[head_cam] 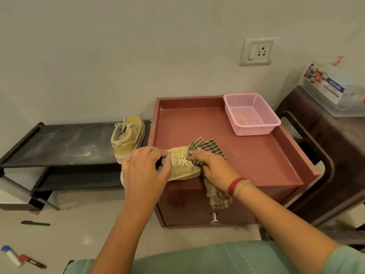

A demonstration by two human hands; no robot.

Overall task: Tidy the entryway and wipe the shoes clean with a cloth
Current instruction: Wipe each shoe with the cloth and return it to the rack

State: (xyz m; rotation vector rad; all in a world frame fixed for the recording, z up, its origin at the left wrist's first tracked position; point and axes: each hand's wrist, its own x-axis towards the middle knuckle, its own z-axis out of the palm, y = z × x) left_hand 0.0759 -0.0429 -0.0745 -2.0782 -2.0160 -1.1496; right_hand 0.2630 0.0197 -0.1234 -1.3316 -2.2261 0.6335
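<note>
Maroon cabinet (256, 155), cloth (205, 144) on shoe (183, 167), MULTI-BOX label (327, 87)

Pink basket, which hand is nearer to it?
Right. The right hand, gripping the checked cloth against the shoe, is just in front and left of the pink basket; the left hand holds the shoe's heel end, farther left.

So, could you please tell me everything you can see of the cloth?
The cloth looks like soft woven fabric, checked in dark and pale squares, and it is crumpled. The right hand grips its middle and presses it to the laced top of the shoe on the cabinet. One end bunches up beyond the fingers; the other hangs over the cabinet's front edge.
</note>
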